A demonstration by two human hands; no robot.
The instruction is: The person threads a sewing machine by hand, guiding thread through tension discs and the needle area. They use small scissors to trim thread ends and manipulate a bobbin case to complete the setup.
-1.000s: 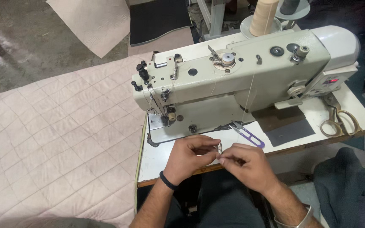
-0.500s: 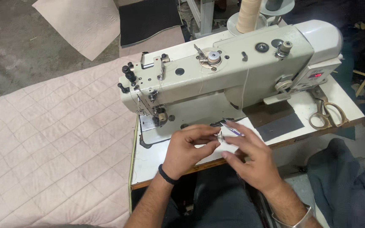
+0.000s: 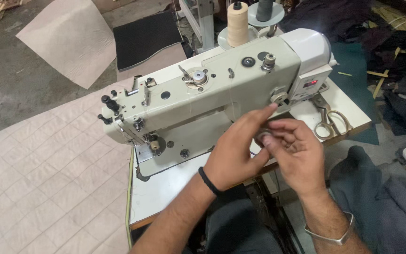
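We see a small round metal part (image 3: 264, 139), bobbin-like, pinched at the meeting point of both hands, held in the air just in front of the sewing machine (image 3: 203, 101) and above the near edge of the table (image 3: 175, 188). The right hand (image 3: 299, 150) has its grip pressed together on the part, thumb and forefinger closing around its rim. The left hand (image 3: 238, 150) lies just beside that grip on its left, fingers stretched up and over toward the part; its fingertips reach the part, though we cannot tell whether that grip truly pinches it or only steadies it. A black band (image 3: 208, 181) circles the left wrist, and a metal bangle (image 3: 332, 233) sits on the right wrist.

Directly beyond the grip stands the cream-coloured sewing machine, its long arm running away to the left, with the needle end (image 3: 142, 136) well apart from the hands on that side. Right of the grip, near it on the table, lie scissors (image 3: 330, 121) with pale handles. Farther behind the grip, past the machine's top, rise a beige thread cone (image 3: 237, 21) and a grey thread cone (image 3: 264, 9). Far left of the grip, quilted pale fabric (image 3: 48, 174) spreads over the floor. To the right and below the grip, dark cloth (image 3: 381, 197) is heaped.
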